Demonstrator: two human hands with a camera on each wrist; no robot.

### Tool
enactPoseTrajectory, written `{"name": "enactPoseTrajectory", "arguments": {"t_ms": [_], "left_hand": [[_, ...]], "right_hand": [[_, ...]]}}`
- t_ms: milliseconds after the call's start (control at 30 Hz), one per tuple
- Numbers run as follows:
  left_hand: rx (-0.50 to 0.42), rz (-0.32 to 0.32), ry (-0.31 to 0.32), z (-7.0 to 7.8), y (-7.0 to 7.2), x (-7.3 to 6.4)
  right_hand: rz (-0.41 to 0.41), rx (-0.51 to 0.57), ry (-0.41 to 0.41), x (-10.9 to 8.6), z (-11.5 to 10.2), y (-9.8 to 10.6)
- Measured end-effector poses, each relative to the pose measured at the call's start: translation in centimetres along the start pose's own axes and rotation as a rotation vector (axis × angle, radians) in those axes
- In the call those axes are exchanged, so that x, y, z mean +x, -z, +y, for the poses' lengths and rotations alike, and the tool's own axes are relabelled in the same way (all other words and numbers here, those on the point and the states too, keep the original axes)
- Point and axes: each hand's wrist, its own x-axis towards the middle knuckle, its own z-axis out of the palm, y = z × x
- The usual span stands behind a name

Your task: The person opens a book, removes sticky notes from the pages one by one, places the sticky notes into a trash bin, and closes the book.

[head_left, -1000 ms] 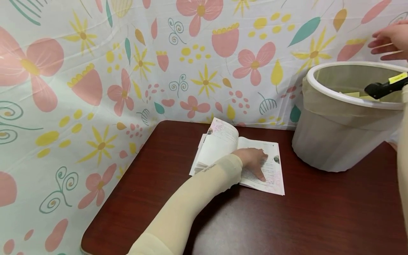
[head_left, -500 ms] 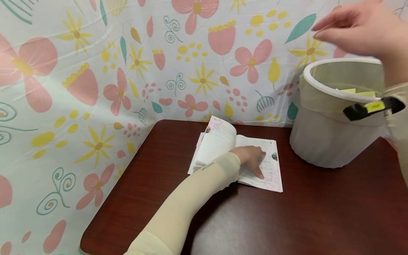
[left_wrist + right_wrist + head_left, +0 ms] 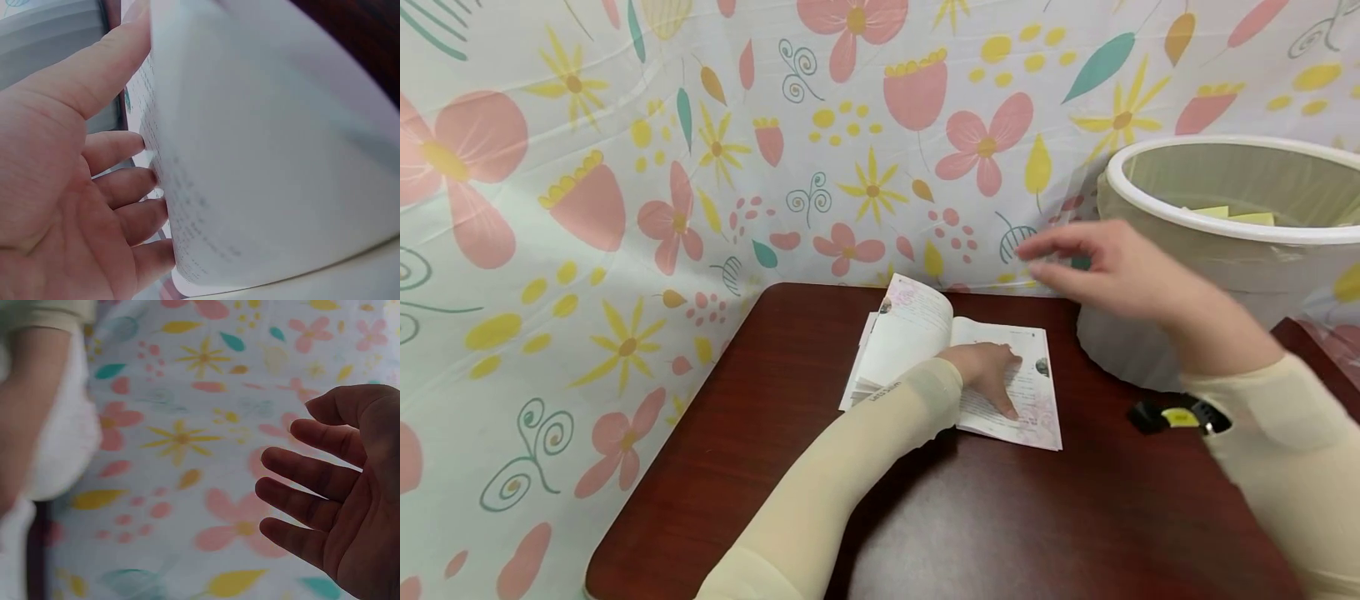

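Observation:
An open book [image 3: 902, 342] with printed pages lies at the back of the dark red table [image 3: 760, 467]; its left pages curl up. My left hand [image 3: 988, 375] presses on the right page, thumb and fingers spread. In the left wrist view, the fingertips of that hand [image 3: 81, 200] meet the printed page behind a raised white leaf [image 3: 269, 144]. My right hand [image 3: 1120, 271] hovers between the book and the grey bin [image 3: 1217, 267], its fingers loosely bent. Nothing is in the right hand [image 3: 356, 487] in the right wrist view.
The bin has a white rim and a thin liner, with yellow paper pieces [image 3: 1232, 215] inside. Behind the table hangs a floral curtain [image 3: 850, 125]. A black strap with a yellow tag [image 3: 1180, 417] sticks out from my right wrist.
My right hand has come from above the bin leftward and down toward the book. The left hand stays on the page, and the view has shifted slightly.

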Motion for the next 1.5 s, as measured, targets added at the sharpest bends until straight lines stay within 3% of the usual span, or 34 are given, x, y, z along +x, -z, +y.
{"name": "enactPoseTrajectory", "arguments": {"t_ms": [300,500,667,800,933,1167,1300,1500], "left_hand": [[-0.031,-0.026,0.023,0.0,0.3,0.0],[-0.006,-0.007,0.003,-0.2,0.0,0.1],[0.009,0.002,-0.017,-0.3,-0.5,0.4],[0.009,0.019,-0.035,-0.3,-0.7,0.4],[0.016,0.042,-0.056,-0.6,-0.9,0.2],[0.008,0.106,-0.014,-1.3,-1.5,-0.5],[-0.014,0.136,-0.021,-1.5,-1.8,-0.6],[-0.059,0.166,-0.049,-1.8,-2.1,-0.5]], "right_hand": [[-0.07,0.308,-0.213,-4.5,6.3,-7.8],[-0.095,0.362,-0.403,-7.0,9.8,-11.1],[-0.083,0.387,-0.577,-8.5,11.3,-12.8],[-0.028,0.471,-0.688,-9.0,12.0,-13.6],[0.035,0.636,-0.779,-9.2,12.4,-13.7],[0.096,0.966,-0.846,-9.7,13.3,-13.4],[0.12,1.133,-0.883,-9.8,13.8,-13.2],[0.143,1.196,-0.949,-10.0,13.9,-13.0]]}}
